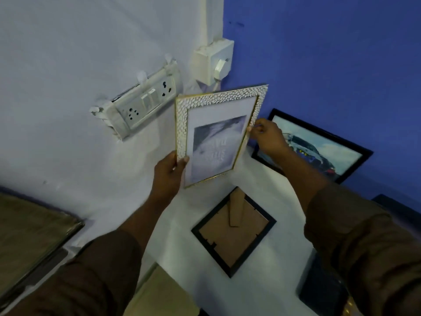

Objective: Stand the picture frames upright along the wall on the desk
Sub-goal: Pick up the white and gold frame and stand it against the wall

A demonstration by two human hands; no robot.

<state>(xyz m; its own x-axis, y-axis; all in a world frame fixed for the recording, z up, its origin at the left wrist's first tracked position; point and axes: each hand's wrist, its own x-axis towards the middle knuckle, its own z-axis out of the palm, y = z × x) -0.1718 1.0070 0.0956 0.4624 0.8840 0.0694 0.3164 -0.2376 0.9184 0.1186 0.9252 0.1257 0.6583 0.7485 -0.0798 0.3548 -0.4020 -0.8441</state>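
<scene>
I hold a white pebbled frame with gold edging [218, 131] in the air above the white desk [262, 190], near the room corner. My left hand [169, 172] grips its lower left corner. My right hand [267, 136] pinches its right edge. A black frame [232, 231] lies face down on the desk below, its brown back and stand showing. Another black frame with a car picture [319, 147] leans upright against the blue wall [330, 53], partly behind my right hand.
A switch and socket plate [141, 103] and a white plug box [214, 62] sit on the pale wall behind the held frame. A dark object [323, 290] lies at the desk's lower right. A brownish framed panel [29, 238] is at the far left.
</scene>
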